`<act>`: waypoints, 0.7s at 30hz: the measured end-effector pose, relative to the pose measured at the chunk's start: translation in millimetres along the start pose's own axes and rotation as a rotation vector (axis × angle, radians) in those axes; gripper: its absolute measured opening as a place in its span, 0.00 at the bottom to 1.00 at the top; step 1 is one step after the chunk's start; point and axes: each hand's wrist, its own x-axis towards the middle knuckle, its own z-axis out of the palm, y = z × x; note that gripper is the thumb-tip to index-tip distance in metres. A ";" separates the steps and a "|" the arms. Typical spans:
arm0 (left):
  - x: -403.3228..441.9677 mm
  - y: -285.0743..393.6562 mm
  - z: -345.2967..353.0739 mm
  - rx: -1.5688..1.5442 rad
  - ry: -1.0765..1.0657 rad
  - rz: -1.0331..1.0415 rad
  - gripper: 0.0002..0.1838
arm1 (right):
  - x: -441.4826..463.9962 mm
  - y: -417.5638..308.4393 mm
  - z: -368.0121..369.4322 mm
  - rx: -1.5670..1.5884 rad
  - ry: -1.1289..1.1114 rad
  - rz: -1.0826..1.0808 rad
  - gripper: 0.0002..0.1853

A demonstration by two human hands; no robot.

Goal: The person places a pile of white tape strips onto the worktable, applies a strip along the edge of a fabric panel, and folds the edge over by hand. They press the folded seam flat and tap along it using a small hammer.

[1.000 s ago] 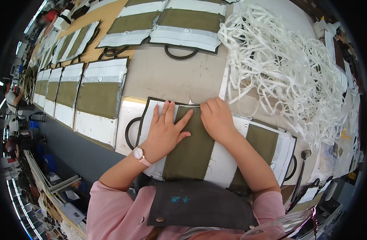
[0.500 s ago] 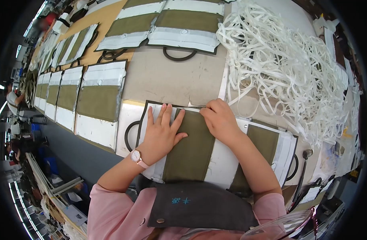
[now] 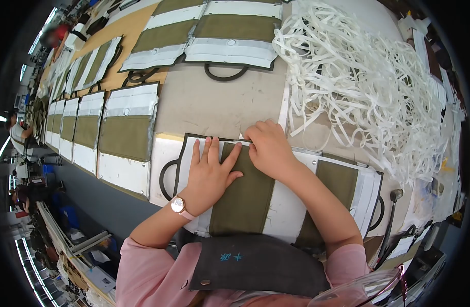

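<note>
- Head view: our left hand (image 3: 209,176) lies flat, splayed, on the olive-and-white fabric panel (image 3: 251,197).
- Our right hand (image 3: 268,149) curls at its far edge, grip unclear.

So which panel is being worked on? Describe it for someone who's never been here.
On the table, find the big tangle of white strips. Below and left of it lies a green-and-white panel with a dark loop handle at each end. Unlike the other panels, it has the left hand spread on it and the right hand at its far edge.
</note>
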 end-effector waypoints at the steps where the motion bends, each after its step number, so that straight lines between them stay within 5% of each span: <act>1: 0.0 -0.1 -0.2 0.000 -0.002 -0.004 0.36 | -0.7 3.0 2.1 0.044 0.021 -0.027 0.10; 6: -1.6 -6.3 -2.9 0.015 -0.002 0.023 0.36 | -10.4 16.1 -0.1 0.114 0.025 -0.194 0.08; 12: 0.3 -5.9 -1.4 0.019 0.019 -0.003 0.35 | -23.6 8.7 -6.4 -0.272 0.040 -0.405 0.12; 15: 5.0 -3.5 -7.7 0.064 0.062 0.003 0.33 | -27.1 8.0 -7.8 -0.243 0.016 -0.360 0.19; 21: 20.5 3.5 6.3 -0.115 0.209 0.084 0.24 | -24.3 3.7 -7.8 -0.169 0.058 -0.306 0.12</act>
